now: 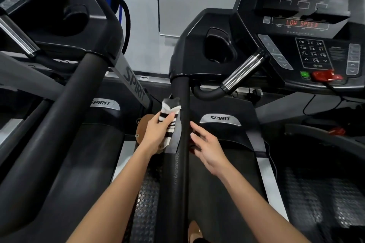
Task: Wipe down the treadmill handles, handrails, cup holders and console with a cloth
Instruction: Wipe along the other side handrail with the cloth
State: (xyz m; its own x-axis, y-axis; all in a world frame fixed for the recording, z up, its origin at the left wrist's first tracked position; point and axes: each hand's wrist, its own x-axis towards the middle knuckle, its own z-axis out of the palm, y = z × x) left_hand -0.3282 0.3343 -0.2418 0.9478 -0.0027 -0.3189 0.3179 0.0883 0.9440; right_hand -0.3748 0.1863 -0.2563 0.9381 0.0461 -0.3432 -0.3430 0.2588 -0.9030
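My left hand holds a black-and-white striped cloth against the left side of the treadmill's black left handrail. The cloth's upper end sticks up past my fingers. My right hand hovers just right of the same rail with its fingers spread and relaxed, holding nothing. Further up, the rail meets the console housing with a cup holder. A chrome-and-black pulse handle angles out below the console, whose red display reads LOW SPEED.
A second Spirit treadmill stands at the left, its thick handrail running diagonally and its cup holder above. A red safety key clips below the keypad. Belt deck and studded side rails lie below my arms.
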